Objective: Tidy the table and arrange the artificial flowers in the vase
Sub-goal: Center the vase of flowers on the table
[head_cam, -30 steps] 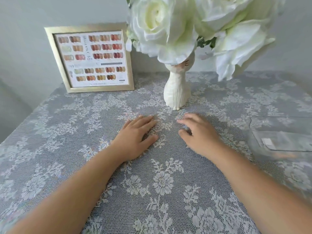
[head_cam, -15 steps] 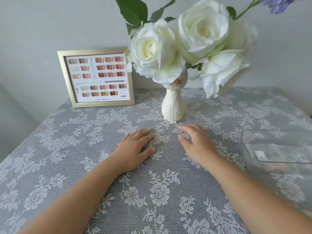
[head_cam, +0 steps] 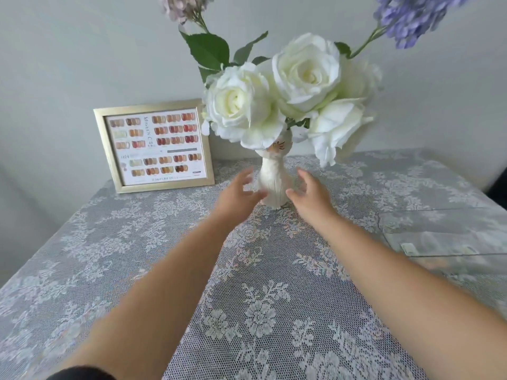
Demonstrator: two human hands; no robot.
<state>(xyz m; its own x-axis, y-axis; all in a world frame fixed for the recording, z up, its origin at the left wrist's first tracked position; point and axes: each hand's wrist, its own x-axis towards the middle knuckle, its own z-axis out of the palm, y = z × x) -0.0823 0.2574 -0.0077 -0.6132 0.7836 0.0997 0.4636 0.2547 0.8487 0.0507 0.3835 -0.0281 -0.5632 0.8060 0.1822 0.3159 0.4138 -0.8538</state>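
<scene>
Fingers spread and empty, the left hand (head_cam: 239,191) and right hand (head_cam: 307,192) have lifted off the lace cloth (head_cam: 263,311) and now flank the white vase (head_cam: 273,185), apparently about to grip it. The flowers (head_cam: 304,86) already stand in the vase. Left of the vase leans a gold picture frame (head_cam: 153,145); to its right lies a clear plastic sleeve (head_cam: 444,237). Behind is a plain pale wall (head_cam: 68,50).

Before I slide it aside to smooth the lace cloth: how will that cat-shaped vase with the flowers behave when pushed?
Probably top-heavy: the white roses and long hydrangea stems spread far wider than the slim cat-shaped vase, so it may tip. Its narrow base stands on the lace tablecloth, which could snag or bunch. It looks ceramic, so likely breakable; steadying with both hands seems wise.
</scene>
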